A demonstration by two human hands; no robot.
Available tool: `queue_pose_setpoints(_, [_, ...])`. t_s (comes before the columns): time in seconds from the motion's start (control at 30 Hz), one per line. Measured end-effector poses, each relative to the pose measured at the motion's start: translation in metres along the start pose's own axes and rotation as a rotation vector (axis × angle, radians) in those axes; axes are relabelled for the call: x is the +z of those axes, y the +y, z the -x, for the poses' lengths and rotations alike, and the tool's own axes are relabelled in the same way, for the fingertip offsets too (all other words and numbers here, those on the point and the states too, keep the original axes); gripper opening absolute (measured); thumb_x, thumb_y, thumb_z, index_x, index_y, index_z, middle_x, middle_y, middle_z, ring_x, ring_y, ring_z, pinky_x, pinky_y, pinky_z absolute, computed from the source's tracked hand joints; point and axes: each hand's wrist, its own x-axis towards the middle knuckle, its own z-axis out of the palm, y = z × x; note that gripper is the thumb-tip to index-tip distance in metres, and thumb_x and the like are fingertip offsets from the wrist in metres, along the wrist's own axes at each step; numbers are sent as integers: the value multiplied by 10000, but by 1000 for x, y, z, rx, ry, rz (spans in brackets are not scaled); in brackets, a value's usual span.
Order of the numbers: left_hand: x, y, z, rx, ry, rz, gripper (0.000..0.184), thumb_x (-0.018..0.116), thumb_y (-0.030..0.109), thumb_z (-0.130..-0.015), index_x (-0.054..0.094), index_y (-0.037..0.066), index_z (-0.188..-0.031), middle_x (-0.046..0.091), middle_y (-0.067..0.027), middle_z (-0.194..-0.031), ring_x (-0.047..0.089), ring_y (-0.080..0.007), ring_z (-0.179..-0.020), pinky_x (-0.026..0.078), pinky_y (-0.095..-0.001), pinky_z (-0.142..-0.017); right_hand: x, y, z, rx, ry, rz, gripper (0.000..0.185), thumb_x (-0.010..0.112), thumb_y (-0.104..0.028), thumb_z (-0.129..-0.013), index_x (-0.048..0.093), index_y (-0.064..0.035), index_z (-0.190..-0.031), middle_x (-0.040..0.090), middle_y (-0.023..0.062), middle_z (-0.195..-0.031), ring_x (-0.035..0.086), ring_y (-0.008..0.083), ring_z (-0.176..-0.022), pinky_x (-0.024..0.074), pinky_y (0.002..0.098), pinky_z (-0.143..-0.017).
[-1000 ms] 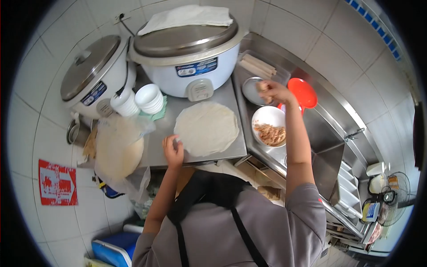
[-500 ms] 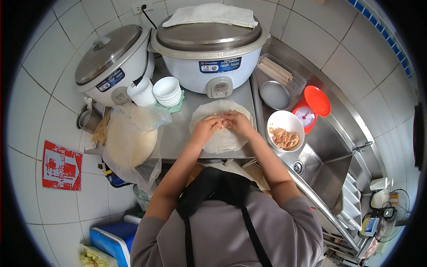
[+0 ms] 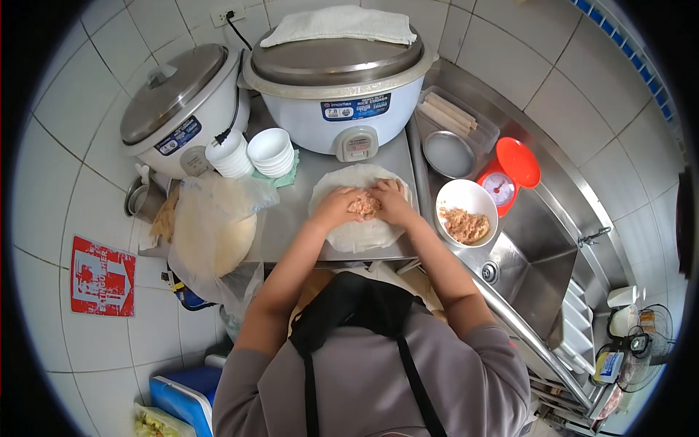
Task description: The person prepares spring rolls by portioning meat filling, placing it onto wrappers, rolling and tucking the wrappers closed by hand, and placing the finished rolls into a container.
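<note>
A round, thin white wrapper (image 3: 364, 239) lies on the steel counter. On it sits a clump of pinkish minced meat filling (image 3: 365, 206), with both my hands cupped around it. My left hand (image 3: 337, 207) presses the clump from the left, fingers curved over its far edge. From the right, my right hand (image 3: 394, 203) bears against it with bent fingers; some fingertips are hidden. More filling (image 3: 466, 226) is in a white bowl (image 3: 443, 195) to the right.
A large rice cooker (image 3: 335, 109) stands behind the wrapper, a second cooker (image 3: 175, 109) behind left. Stacked white cups (image 3: 271, 149) and a plastic bag of round wrappers (image 3: 215, 237) are on the left. Beside the bowl are a red scale (image 3: 499, 188), a metal pan (image 3: 449, 154) and a sink (image 3: 535, 255).
My hands have moved slightly apart and now curve around the sides of the filling, leaving its middle showing. The view has shifted slightly.
</note>
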Motion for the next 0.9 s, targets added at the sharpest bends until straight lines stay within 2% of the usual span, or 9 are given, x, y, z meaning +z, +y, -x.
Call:
queue_pose_setpoints(0.03, [-2, 1, -2, -28, -102, 45, 578, 777, 246, -625, 593, 53, -1138, 599, -115, -1033, 563, -286, -996, 446, -368, -853, 3, -1, -6, 11, -63, 13, 361, 733, -226, -659, 670, -90, -988, 590, 67, -1034, 441, 260, -1149, 196, 517, -1036])
queue_pose_setpoints(0.13, [0, -5, 3, -163, -138, 52, 537, 780, 268, -615, 616, 50, -1077, 606, -115, -964, 567, -296, -948, 446, -382, -824, 8, -4, -18, 32, -196, 40, 304, 723, -215, -665, 681, -123, -951, 592, 16, -988, 445, 243, -1108, 160, 565, -1049])
queue_pose_setpoints(0.23, [-6, -10, 11, -108, -96, 49, 423, 776, 261, -618, 643, 44, -956, 607, -102, -865, 574, -293, -865, 451, -389, -767, 9, -8, -20, 14, -157, 30, 249, 720, -216, -654, 691, -133, -887, 599, -18, -945, 457, 224, -1074, 148, 565, -1059])
queue_pose_setpoints(0.33, [-16, -2, 19, 51, 78, 65, 327, 764, 251, -636, 649, 36, -853, 594, -92, -791, 575, -285, -802, 454, -389, -719, 6, -9, -22, 13, -131, 28, 223, 728, -210, -636, 701, -141, -846, 601, -32, -909, 466, 210, -1056, 132, 578, -1059])
queue_pose_setpoints(0.43, [-18, -14, 18, -138, -101, 115, 356, 775, 242, -622, 645, 25, -872, 588, -91, -796, 579, -292, -795, 461, -376, -717, 15, -14, -26, -9, -196, 87, 270, 748, -210, -611, 703, -155, -872, 596, -37, -889, 463, 211, -1069, 119, 596, -1051])
queue_pose_setpoints(0.53, [-23, -20, 19, -120, -132, 38, 341, 775, 202, -620, 638, 12, -868, 586, -93, -794, 579, -290, -784, 460, -374, -715, 22, -16, -30, -50, -166, 67, 271, 748, -236, -618, 709, -188, -882, 606, -44, -884, 460, 205, -1075, 103, 604, -1055])
queue_pose_setpoints(0.63, [-34, -13, 27, 74, 16, 53, 280, 761, 159, -636, 635, 10, -837, 589, -95, -797, 574, -292, -765, 456, -373, -699, 16, -22, -30, -20, -172, 50, 235, 732, -267, -639, 716, -215, -867, 613, -49, -884, 460, 199, -1076, 93, 611, -1055])
queue_pose_setpoints(0.73, [-34, -28, 33, 18, -79, 114, 245, 748, 154, -657, 637, 16, -826, 592, -98, -804, 575, -289, -770, 456, -372, -698, 21, -31, -31, -19, -194, 118, 217, 721, -293, -651, 722, -237, -861, 617, -55, -895, 459, 192, -1080, 80, 617, -1058])
queue_pose_setpoints(0.9, [-41, -26, 38, -66, -102, 13, 225, 739, 138, -671, 640, 12, -830, 601, -96, -824, 580, -284, -782, 466, -361, -718, 24, -40, -38, 11, -238, 169, 218, 710, -287, -662, 728, -267, -878, 626, -65, -917, 461, 193, -1086, 51, 617, -1068])
